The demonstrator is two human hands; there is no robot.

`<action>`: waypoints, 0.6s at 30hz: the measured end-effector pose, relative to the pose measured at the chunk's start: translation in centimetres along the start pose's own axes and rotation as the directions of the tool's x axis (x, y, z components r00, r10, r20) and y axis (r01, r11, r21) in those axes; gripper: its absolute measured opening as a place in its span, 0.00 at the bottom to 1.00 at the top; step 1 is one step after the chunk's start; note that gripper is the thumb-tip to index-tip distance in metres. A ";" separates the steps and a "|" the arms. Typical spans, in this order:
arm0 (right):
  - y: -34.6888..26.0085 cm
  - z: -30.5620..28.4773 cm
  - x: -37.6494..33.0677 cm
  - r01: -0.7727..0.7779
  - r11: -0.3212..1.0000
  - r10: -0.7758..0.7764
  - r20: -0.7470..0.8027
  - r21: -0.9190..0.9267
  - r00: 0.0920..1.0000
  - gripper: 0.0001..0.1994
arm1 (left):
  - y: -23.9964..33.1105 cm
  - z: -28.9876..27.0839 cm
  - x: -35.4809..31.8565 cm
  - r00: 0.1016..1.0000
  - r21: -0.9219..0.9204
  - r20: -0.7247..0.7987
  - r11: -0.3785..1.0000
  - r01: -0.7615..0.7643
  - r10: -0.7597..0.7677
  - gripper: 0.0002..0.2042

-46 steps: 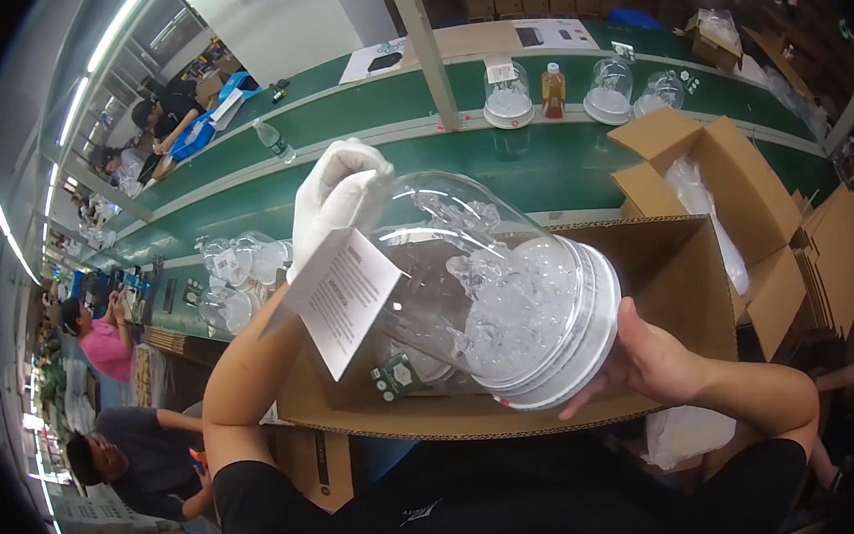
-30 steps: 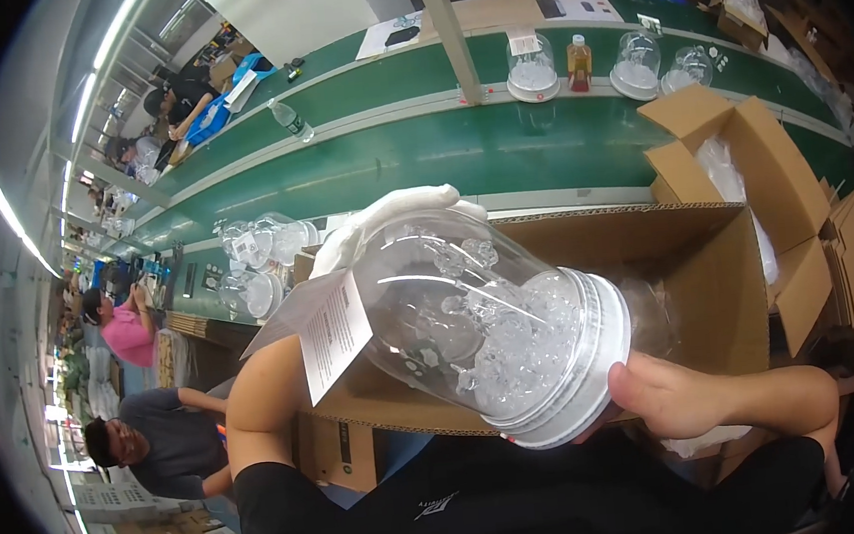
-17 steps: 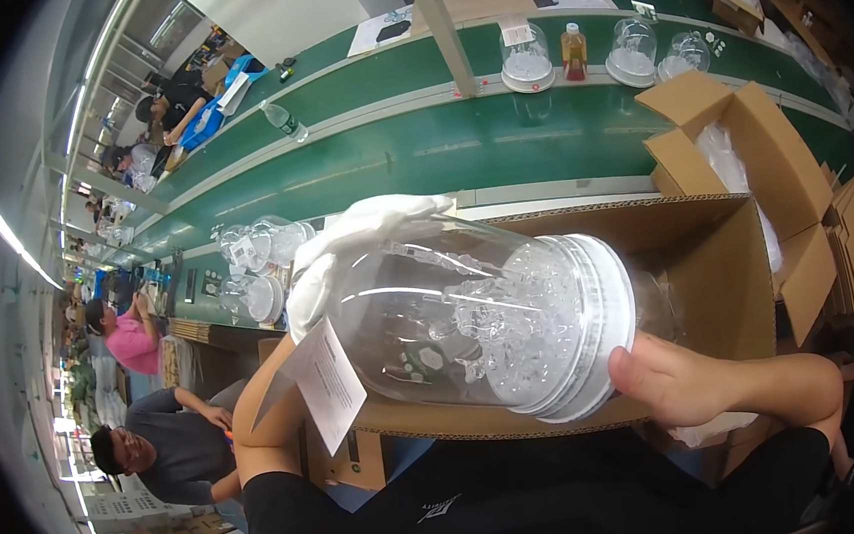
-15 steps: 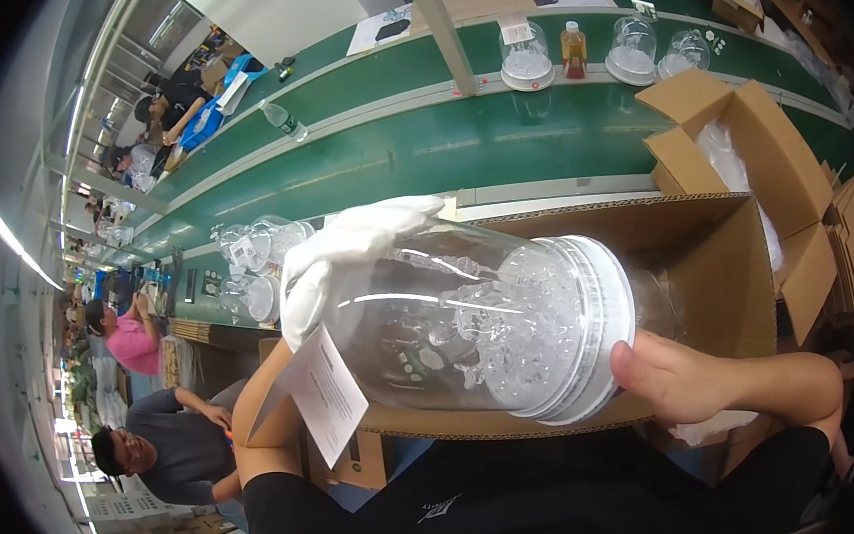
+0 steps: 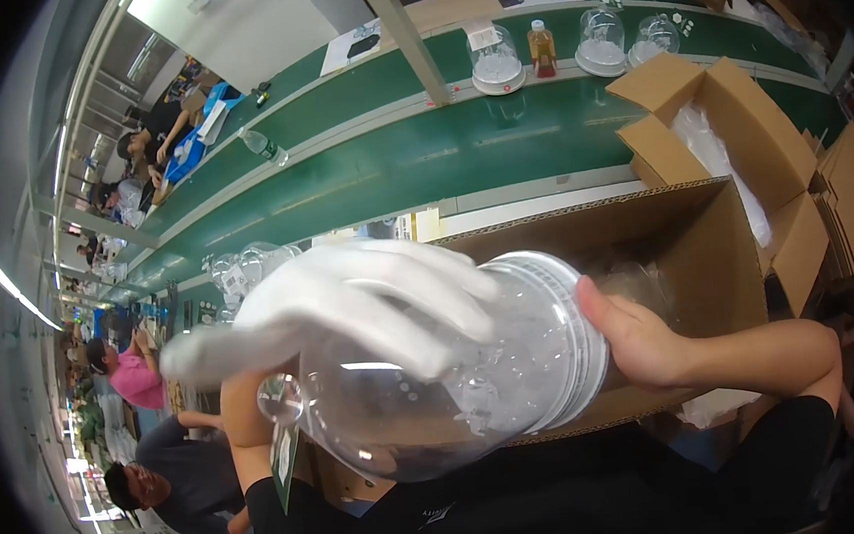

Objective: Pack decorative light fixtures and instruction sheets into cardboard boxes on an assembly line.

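A clear bell-shaped dome (image 5: 390,436) lies on its side in front of me, above an open cardboard box (image 5: 701,245). Its white ridged base (image 5: 575,341) points right, with clear sparkling pieces inside near it. My bare right hand (image 5: 638,336) grips that base, thumb on the rim. Over the dome's upper side stretches my left hand (image 5: 354,293) in a white glove, fingers spread and partly blurred; whether the palm touches is hard to tell. A round clear knob (image 5: 281,399) caps the left end, and a small card (image 5: 284,464) hangs from it.
Another clear piece (image 5: 639,285) shows inside the box. More domes (image 5: 246,266) stand left on the green bench; others (image 5: 498,61) stand on the far side near an amber bottle (image 5: 542,49). A second open carton (image 5: 727,133) is at right. A person in dark clothing (image 5: 188,477) is at lower left.
My left hand has moved from gripping the dome's knob end to lying spread over its side. The dome has shifted left and turned; its card now hangs edge-on.
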State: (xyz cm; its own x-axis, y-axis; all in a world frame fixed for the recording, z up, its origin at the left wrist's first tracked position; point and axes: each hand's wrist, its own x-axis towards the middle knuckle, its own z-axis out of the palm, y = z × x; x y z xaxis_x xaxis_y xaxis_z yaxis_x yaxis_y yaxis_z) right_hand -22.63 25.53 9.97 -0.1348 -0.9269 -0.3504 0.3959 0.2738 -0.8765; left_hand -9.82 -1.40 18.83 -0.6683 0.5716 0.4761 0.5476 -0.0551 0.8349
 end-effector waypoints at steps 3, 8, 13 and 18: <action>0.5 0.3 0.3 0.000 0.997 0.000 0.003 0.072 1.000 0.33 | -2.3 -0.7 3.9 0.983 -0.244 0.182 0.969 0.038 0.007 0.33; 0.1 0.4 -0.1 -0.017 0.984 0.026 -0.046 0.179 0.999 0.32 | -3.4 -0.7 7.1 0.895 -0.447 0.440 0.846 0.292 -0.076 0.19; -0.1 -0.5 -0.3 0.056 0.984 -0.038 -0.108 0.168 0.993 0.32 | -4.0 -2.2 4.3 0.912 -0.349 0.261 0.850 0.395 -0.317 0.21; -0.1 -1.1 0.2 0.100 0.969 -0.067 -0.151 0.225 0.986 0.30 | -4.5 1.8 1.0 0.862 -0.483 -0.278 0.837 0.257 -0.425 0.30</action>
State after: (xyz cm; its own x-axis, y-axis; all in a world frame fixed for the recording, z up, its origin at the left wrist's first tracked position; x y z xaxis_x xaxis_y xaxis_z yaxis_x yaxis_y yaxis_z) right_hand -23.74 25.62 9.62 -0.2963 -0.8938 -0.3367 0.5745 0.1148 -0.8104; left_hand -12.05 0.91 15.10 -0.9484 0.2883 0.1322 0.0434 -0.2950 0.9545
